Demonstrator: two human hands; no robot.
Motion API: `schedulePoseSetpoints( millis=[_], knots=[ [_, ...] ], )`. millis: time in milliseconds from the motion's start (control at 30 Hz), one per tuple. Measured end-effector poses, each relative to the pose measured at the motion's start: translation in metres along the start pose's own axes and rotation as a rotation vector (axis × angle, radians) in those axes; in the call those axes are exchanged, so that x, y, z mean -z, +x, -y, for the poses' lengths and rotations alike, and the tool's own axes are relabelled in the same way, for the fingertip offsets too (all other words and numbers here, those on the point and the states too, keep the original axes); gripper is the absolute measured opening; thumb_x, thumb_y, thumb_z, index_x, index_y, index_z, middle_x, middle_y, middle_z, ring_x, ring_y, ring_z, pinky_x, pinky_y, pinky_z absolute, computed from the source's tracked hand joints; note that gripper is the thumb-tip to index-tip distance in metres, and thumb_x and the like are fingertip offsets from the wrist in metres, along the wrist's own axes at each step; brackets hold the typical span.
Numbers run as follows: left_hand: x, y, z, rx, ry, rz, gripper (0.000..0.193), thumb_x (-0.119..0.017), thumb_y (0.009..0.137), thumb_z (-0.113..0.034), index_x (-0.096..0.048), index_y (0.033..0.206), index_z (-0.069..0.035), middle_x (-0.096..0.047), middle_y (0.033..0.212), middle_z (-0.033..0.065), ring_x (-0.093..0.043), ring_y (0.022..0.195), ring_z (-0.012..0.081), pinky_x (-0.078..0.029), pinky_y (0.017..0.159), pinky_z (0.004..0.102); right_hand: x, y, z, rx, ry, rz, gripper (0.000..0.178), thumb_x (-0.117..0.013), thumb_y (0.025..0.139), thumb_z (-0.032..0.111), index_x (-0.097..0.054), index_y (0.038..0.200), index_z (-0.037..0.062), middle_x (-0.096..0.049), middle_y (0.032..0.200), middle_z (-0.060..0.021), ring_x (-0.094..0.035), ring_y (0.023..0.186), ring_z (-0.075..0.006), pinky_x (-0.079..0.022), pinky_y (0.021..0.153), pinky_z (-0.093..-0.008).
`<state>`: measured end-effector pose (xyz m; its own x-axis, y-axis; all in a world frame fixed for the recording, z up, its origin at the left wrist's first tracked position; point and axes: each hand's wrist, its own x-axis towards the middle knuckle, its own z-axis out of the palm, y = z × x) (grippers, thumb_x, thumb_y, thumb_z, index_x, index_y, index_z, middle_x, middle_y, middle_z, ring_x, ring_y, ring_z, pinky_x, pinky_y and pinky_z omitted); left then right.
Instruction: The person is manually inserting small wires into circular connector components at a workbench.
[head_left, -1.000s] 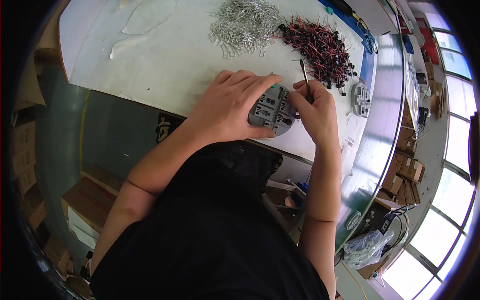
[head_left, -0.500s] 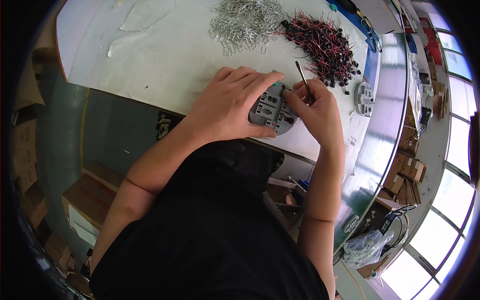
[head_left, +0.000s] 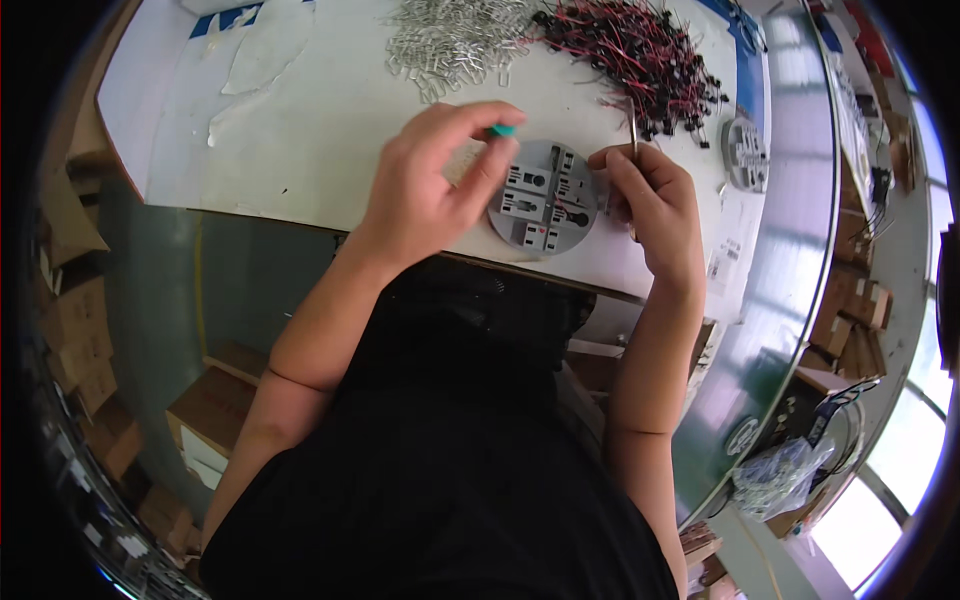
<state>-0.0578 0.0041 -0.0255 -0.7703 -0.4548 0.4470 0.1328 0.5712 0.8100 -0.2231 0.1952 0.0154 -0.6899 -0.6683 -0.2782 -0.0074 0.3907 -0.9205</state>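
A round grey plastic disc [head_left: 520, 225] with raised blocks, slots and dark round parts lies near the table's front edge, between my hands. Just left of it, my left hand [head_left: 430, 180] is lifted off, thumb and index finger pinched around a small green piece [head_left: 502, 130]. My right hand [head_left: 652, 195] is closed by the disc's right rim, its fingertips close to the edge. It holds a slim metal tool [head_left: 633, 128], which looks like tweezers and points away from me; its middle is hidden by the fingers.
Beyond my hands lie a heap of bent metal wire clips [head_left: 455, 45] and a heap of black parts with red and black leads [head_left: 640, 60]. A second grey disc [head_left: 745, 155] sits at the right of the white table [head_left: 300, 150]. Cardboard boxes [head_left: 215, 405] stand below left.
My left hand has let go of the disc and drawn back left. The disc shows more fully now. My right hand has shifted slightly right, and the metal tool points straighter away from me.
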Motion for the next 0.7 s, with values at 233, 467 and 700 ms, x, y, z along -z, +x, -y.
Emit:
schedulePoseSetpoints(
  millis=[233,467,700],
  knots=[
    [-0.004,0.027,-0.015,-0.071,0.001,0.114,0.019,-0.076,0.100,-0.016,-0.073,0.115,-0.004,-0.075,0.095,0.0080,-0.071,0.079,0.0167,-0.057,0.075,0.0318,0.000,0.001,-0.026,0.091,0.111,-0.166,0.022,-0.068,0.105,0.021,-0.075,0.100,0.0006,-0.065,0.081,0.0042,-0.049,0.067,-0.0016,-0.038,0.060,-0.0210],
    [-0.001,0.038,-0.009,0.108,0.204,0.171,0.019,-0.074,0.099,-0.010,-0.076,0.118,-0.009,-0.073,0.095,0.0020,-0.065,0.087,0.0110,-0.050,0.080,0.0268,0.006,-0.005,-0.040,0.111,0.231,-0.205,0.024,-0.072,0.102,0.021,-0.074,0.098,-0.0019,-0.067,0.081,0.0024,-0.051,0.070,-0.0031,-0.042,0.063,-0.0220],
    [-0.017,0.072,-0.006,-0.343,0.550,0.334,0.028,-0.078,0.093,-0.012,-0.077,0.121,-0.015,-0.075,0.114,0.0036,-0.068,0.106,0.0252,-0.053,0.092,0.0368,0.007,-0.008,-0.041,0.159,0.323,-0.184,0.023,-0.073,0.102,0.021,-0.073,0.099,-0.0025,-0.067,0.081,0.0024,-0.052,0.072,-0.0032,-0.043,0.065,-0.0225]
  ],
)
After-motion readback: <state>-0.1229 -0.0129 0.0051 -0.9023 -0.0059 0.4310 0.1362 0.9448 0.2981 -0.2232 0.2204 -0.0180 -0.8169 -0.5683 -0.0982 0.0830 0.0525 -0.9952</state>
